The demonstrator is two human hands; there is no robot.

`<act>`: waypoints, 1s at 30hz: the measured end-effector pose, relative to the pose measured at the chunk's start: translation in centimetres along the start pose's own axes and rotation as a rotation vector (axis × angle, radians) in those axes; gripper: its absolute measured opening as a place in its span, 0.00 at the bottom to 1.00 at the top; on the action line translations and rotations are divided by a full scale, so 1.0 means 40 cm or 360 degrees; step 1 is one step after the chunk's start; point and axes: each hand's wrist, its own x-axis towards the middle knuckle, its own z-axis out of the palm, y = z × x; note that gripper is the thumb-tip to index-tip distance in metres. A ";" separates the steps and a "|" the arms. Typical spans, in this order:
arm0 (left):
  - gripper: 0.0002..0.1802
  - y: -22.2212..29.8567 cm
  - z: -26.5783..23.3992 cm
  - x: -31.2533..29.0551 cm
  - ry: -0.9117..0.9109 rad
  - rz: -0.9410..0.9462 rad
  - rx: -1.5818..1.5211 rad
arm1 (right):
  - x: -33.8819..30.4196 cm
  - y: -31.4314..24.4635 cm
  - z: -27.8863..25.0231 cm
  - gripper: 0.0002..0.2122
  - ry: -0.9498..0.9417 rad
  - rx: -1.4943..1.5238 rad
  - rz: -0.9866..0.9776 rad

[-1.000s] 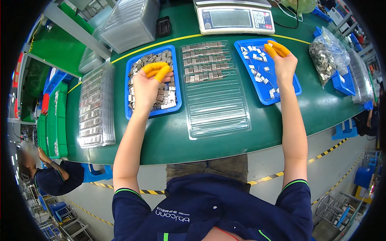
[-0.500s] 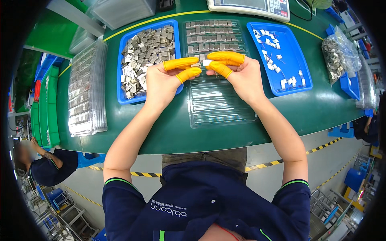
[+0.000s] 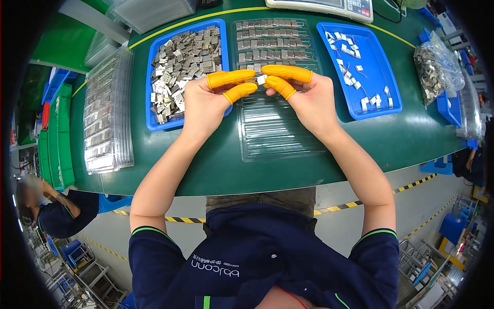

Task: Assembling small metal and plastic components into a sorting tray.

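Head view: left hand (image 3: 206, 108) and right hand (image 3: 315, 105), two in all, brought together above one clear tray (image 3: 278, 141). Yellow cots (image 3: 231, 79) on four fingers, two per hand. Right thumb and forefinger pinched on one white piece (image 3: 261, 80), out at the fingertips, leftward of the palm and just beside the left fingertips. Left thumb and forefinger closed around one metal piece (image 3: 255, 79), mostly hidden; cannot tell whether touching the white one.

In the clear tray, four full rows of metal pieces at the far end, plus a fifth partly covered by the fingers; bare slots nearer the body. Two blue trays, one on each side: left tray (image 3: 226, 51) heaped with metal pieces past counting, right tray (image 3: 368, 49) with roughly twenty white pieces, some trailing thin wires. Farther left, one stack (image 3: 107, 118) of clear trays; farther right, one bag (image 3: 431, 72) of metal pieces. One scale (image 3: 329, 5) at the top edge, cut off by the frame.
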 end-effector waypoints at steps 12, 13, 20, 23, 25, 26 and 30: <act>0.13 0.007 -0.014 0.005 -0.0154 -0.0090 -0.0235 | 0.008 -0.011 -0.011 0.10 -0.0142 0.0098 -0.0010; 0.13 0.010 -0.015 0.004 -0.0214 -0.0085 -0.0219 | 0.012 -0.009 -0.024 0.10 -0.0265 -0.0051 0.0012; 0.10 0.019 -0.009 -0.010 -0.0345 0.0008 -0.0176 | 0.016 -0.008 -0.035 0.07 -0.0519 0.0146 0.0068; 0.09 0.015 0.003 -0.015 -0.0307 0.0023 -0.0220 | 0.011 -0.007 -0.033 0.07 -0.0431 -0.0009 0.0054; 0.10 0.016 0.005 -0.016 -0.0303 -0.0007 -0.0283 | 0.010 -0.016 -0.027 0.07 -0.0408 0.0024 0.0076; 0.11 0.017 0.007 -0.013 -0.0295 -0.0029 -0.0342 | 0.012 -0.022 -0.027 0.06 -0.0388 0.0056 0.0088; 0.13 0.015 0.020 -0.016 -0.0192 0.0019 -0.0553 | 0.031 -0.048 -0.047 0.06 -0.0205 -0.0232 -0.0291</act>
